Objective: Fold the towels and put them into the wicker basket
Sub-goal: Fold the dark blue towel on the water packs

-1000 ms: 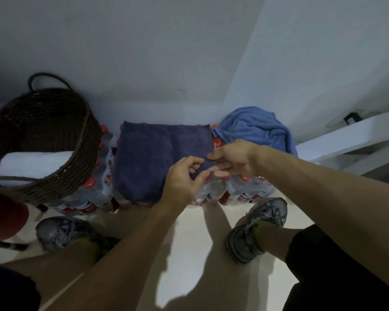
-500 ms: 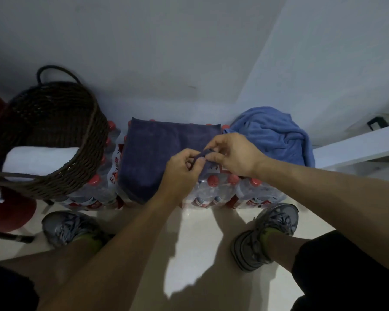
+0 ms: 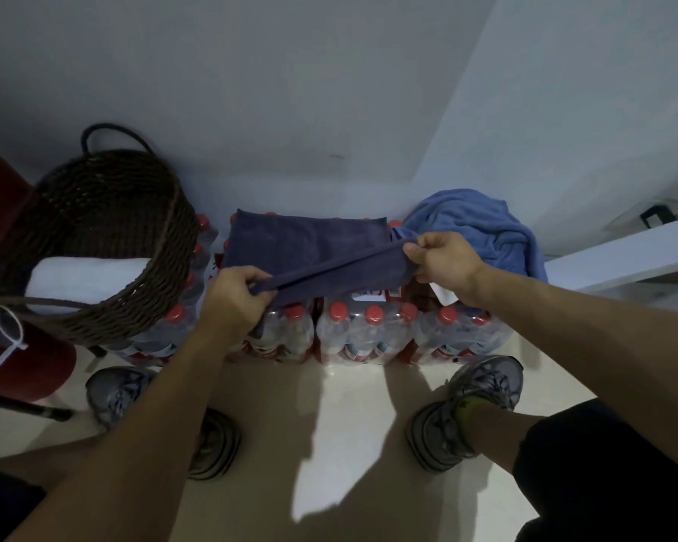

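A dark purple towel (image 3: 310,244) lies on packs of water bottles against the wall. Its near edge is lifted and stretched taut between my hands. My left hand (image 3: 239,295) pinches the near left corner, and my right hand (image 3: 439,264) pinches the near right corner, slightly higher. A light blue towel (image 3: 482,232) sits crumpled to the right of it. The dark wicker basket (image 3: 165,307) stands at the left, tilted toward me, with a folded white towel (image 3: 83,275) inside.
Shrink-wrapped packs of red-capped water bottles (image 3: 372,334) carry the towels and the basket. A red object (image 3: 28,361) is at the far left, a white shelf (image 3: 623,260) at the right. My two grey shoes (image 3: 462,408) stand on the pale floor.
My hands, close together at the towel's near right corner before, have moved apart. The left went left along the edge, and the near edge is now raised and pulled taut.
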`<state>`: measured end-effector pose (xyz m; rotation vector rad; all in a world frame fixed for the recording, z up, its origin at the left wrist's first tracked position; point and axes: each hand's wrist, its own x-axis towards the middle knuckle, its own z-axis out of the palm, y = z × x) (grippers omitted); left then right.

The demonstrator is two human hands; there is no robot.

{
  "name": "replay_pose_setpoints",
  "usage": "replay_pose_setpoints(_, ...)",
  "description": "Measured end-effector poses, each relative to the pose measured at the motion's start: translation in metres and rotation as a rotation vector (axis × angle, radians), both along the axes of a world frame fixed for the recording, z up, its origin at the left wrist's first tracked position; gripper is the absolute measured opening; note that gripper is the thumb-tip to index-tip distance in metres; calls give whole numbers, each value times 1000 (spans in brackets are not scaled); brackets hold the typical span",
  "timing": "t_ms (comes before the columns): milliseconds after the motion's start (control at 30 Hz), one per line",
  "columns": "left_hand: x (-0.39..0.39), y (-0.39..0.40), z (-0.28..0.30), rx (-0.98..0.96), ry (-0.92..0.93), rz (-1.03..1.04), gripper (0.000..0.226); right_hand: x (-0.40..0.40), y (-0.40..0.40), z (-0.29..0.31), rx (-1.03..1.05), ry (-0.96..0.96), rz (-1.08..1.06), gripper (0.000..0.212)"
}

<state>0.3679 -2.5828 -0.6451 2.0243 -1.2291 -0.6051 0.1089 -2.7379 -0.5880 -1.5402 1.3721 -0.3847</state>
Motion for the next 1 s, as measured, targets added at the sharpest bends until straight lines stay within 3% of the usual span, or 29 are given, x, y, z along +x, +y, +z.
replay_pose_setpoints(200, 27, 5, 7, 157, -31, 107, 10, 0, 4, 0, 71, -23, -56, 14)
replay_pose_setpoints(333, 33, 7, 10, 119, -46, 124, 7, -3, 5, -3, 113, -7, -62, 14)
replay_pose_setpoints(467, 41, 10, 13, 3, 183, 146, 15, -10, 5, -6, 145, 17, -85, 16)
replay_pose_setpoints(600, 50, 15, 22, -92, 289, 133, 14, -19, 6, -11, 173, 48, -89, 19)
replay_pose_setpoints(767, 49, 18, 28, -134, 280, 40, 8, -27, 11, -14, 224, 0, -51, 26)
replay_pose_setpoints(1000, 55, 18, 11, 167, 119, -63, 18, -36, 23, -39, 120, 167, -10, 19)
